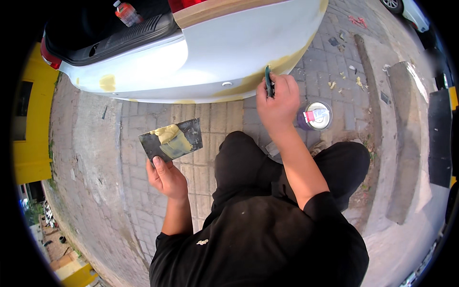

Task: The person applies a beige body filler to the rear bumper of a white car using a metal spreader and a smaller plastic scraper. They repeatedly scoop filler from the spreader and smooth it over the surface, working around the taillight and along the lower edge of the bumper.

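My left hand (167, 179) grips a dark, flat mixing board (193, 135) by its near corner, thumb on top. Yellow filler paste (167, 134) lies on the board in a thick lump with a thinner smear beside it. In my right hand (279, 101) is a dark green putty spreader (268, 82), its far edge against the yellow-coated lower part of a white car bumper (215, 62). My fingers cover the spreader's near part. More yellow filler patches (108, 83) show on the bumper's left and along its lower edge.
A round can (319, 116) stands on the paving right of my right hand. Above the bumper, the car's boot is open, with a bottle (126, 13) inside. Yellow scraps (359, 82) litter the ground near a concrete kerb (370, 124). A yellow wall (36, 115) rises at the left.
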